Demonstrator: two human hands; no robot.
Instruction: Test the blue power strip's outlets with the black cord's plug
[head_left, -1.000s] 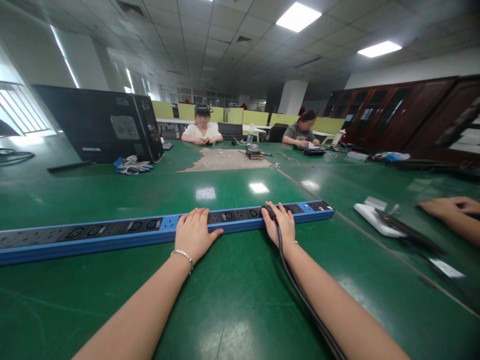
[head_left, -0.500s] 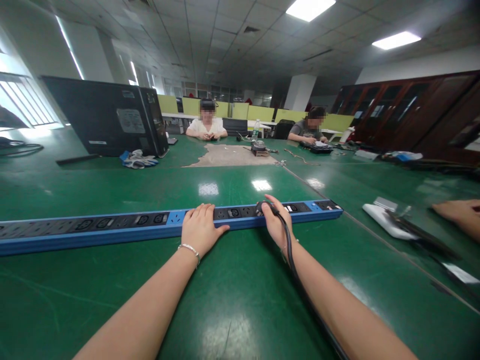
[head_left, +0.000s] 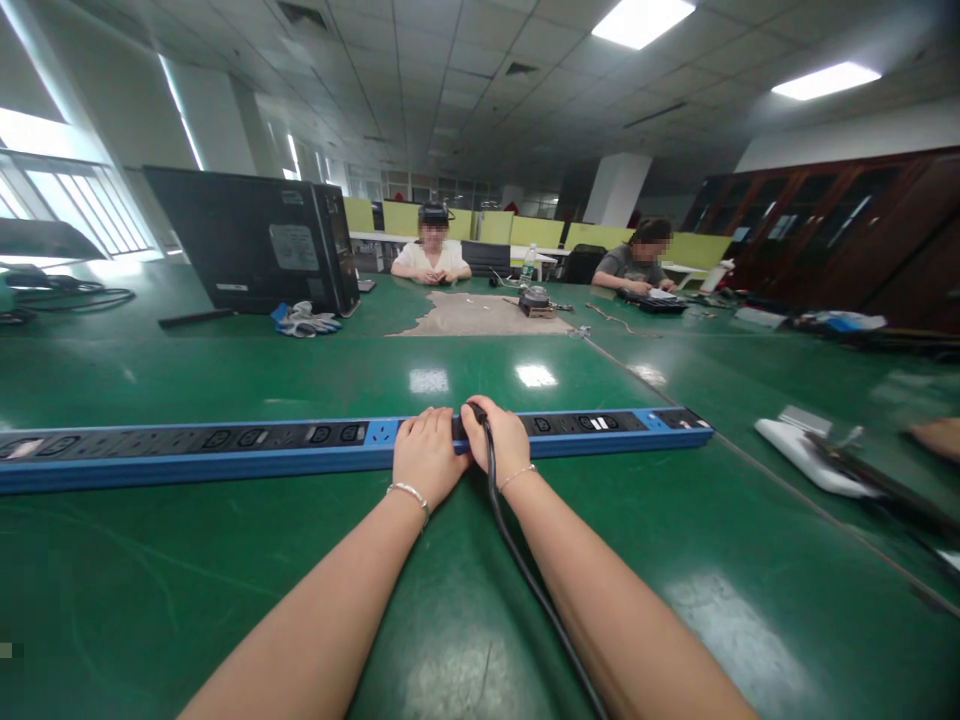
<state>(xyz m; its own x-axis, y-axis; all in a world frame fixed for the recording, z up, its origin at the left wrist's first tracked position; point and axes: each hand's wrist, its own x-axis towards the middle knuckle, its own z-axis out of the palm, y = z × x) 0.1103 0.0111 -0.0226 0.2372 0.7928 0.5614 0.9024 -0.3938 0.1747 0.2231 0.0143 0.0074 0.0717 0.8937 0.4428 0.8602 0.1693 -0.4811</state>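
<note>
A long blue power strip [head_left: 285,472] with black socket faces lies across the table in front of me. My left hand [head_left: 427,455] is wrapped over it near the middle, fingers on the top and thumb at the near side. Right beside it, my right hand [head_left: 504,440] grips a black plug [head_left: 475,411] at the strip's sockets. Fingers hide the plug's front, so I cannot tell whether its pins are in a socket. From the plug, a black cable [head_left: 517,560] runs down toward me between my forearms.
A black computer case [head_left: 262,240] stands at the back left, with gloves [head_left: 306,320] before it. Two people sit across the green table [head_left: 225,370]. On the right lie a white device [head_left: 806,460] and another person's hand [head_left: 934,436].
My right hand has moved left along the strip with the plug and now sits against my left hand. The left hand keeps its hold on the strip. The view has shifted slightly.
</note>
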